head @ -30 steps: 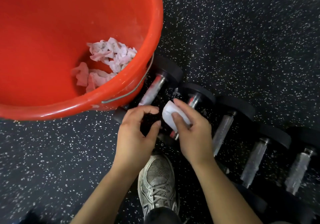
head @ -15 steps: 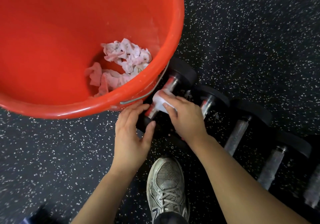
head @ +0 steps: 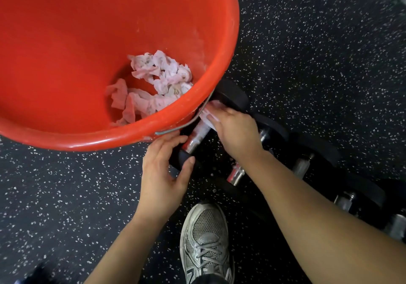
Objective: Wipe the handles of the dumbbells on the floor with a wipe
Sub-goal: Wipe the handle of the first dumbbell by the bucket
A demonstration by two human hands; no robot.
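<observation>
A row of black dumbbells with chrome handles lies on the speckled floor, running to the lower right. My right hand presses a white wipe around the far end of the leftmost dumbbell's handle, close to its far black head. My left hand cups that dumbbell's near black head, fingers curled over its edge. The second dumbbell's handle shows under my right forearm, which hides parts of the others.
A big red bucket stands at the upper left, touching the leftmost dumbbell, with several crumpled used wipes inside and a wire bail hanging by my right hand. My grey sneaker is planted below the dumbbells.
My right hand carried the wipe from the second dumbbell's handle to the leftmost one and slid it up to the far end. My left hand shifted onto that dumbbell's near head.
</observation>
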